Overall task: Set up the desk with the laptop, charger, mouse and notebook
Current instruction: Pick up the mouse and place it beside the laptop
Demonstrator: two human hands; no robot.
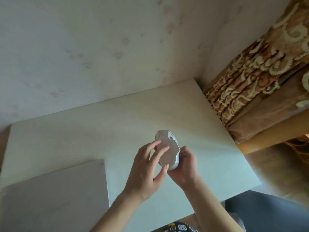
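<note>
A white mouse (168, 148) is held above the pale desk (117, 118), turned so its flat underside faces me. My right hand (186, 166) grips it from the right side and below. My left hand (148, 166) is at its left, fingers spread, with fingertips touching the underside. A closed grey laptop (55, 196) lies flat on the desk at the lower left. No charger or notebook shows in view.
The desk stands against a pale wall (100, 47) at the back. A patterned brown curtain (260, 81) hangs by the desk's right edge. My knee in grey trousers (267, 213) is at the lower right, past the desk's front edge.
</note>
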